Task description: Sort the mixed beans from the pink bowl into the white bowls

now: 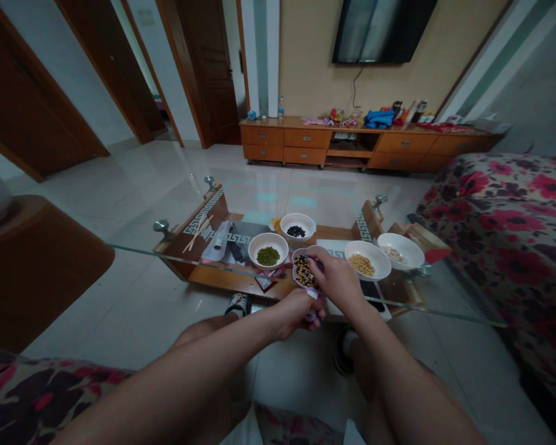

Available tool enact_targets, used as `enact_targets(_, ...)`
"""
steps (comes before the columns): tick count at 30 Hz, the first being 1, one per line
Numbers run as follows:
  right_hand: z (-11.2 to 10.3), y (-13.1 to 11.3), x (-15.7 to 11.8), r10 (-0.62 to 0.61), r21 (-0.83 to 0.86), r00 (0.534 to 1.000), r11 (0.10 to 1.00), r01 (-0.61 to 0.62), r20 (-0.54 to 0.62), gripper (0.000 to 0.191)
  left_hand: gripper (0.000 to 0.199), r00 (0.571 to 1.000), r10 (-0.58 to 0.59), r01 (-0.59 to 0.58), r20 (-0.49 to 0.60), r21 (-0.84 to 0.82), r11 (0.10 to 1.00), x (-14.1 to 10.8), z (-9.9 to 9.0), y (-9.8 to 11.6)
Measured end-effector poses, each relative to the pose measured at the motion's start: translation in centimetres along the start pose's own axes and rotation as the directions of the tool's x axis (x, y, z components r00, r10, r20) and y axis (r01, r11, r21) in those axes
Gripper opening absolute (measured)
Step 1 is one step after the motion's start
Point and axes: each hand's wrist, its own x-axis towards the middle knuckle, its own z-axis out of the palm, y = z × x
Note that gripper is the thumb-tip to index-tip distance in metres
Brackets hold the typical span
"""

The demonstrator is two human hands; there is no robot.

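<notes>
My left hand [302, 311] is closed round the handle of a light cup [298, 281] filled with mixed beans. At the cup's top, my right hand [330, 272] has its fingers pinched together over the beans; what they hold is too small to tell. Left of the cup stands a white bowl of green beans [268, 256]. Behind it is a white bowl of black beans [296, 231]. To the right are a white bowl of yellow beans [362, 264] and a white bowl of pale pieces [395, 254].
The bowls stand on a glass table [134, 249]. Chopsticks [197, 233] lie at the left, near rolled paper [220, 240]. Red packets [265, 282] show beside the cup. A flowered sofa [514, 216] is on the right. A wooden cabinet [306, 137] stands along the far wall.
</notes>
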Motion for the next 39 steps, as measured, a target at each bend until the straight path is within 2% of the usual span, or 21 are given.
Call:
enact_targets(3,-0.6,1.8,-0.6,0.085,-0.060,0.996,0.995,-0.083,0.031,0.032,0.014,1.000,0.001,-0.001,-0.011,-0.016,1.000,-0.1,0.1,0.1)
enact_targets(7,-0.9,3.3,-1.4,0.090,-0.095,0.989,0.992,-0.079,0.117,0.029,0.014,1.000,-0.002,0.002,-0.021,-0.020,1.000,-0.2,0.2,0.2)
enact_targets(15,-0.5,3.1,-1.6,0.054,-0.122,0.970,0.992,-0.026,0.237,0.029,0.014,1.000,0.001,-0.001,-0.006,-0.001,1.000,0.1,-0.1,-0.1)
enact_targets(23,0.3,2.9,-1.4,0.021,-0.142,0.969,0.990,0.015,0.245,0.030,0.014,1.000,0.017,-0.017,0.006,-0.002,1.000,0.1,0.0,-0.1)
enact_targets(32,0.1,2.7,-1.4,0.029,-0.140,0.963,0.990,0.009,0.268,0.031,0.015,1.000,0.010,-0.010,0.003,-0.001,1.000,-0.1,0.1,0.1)
enact_targets(39,0.1,2.9,-1.5,0.014,-0.116,0.975,0.993,0.013,0.224,0.032,0.014,1.000,-0.001,0.001,-0.017,-0.004,1.000,0.0,0.2,0.1)
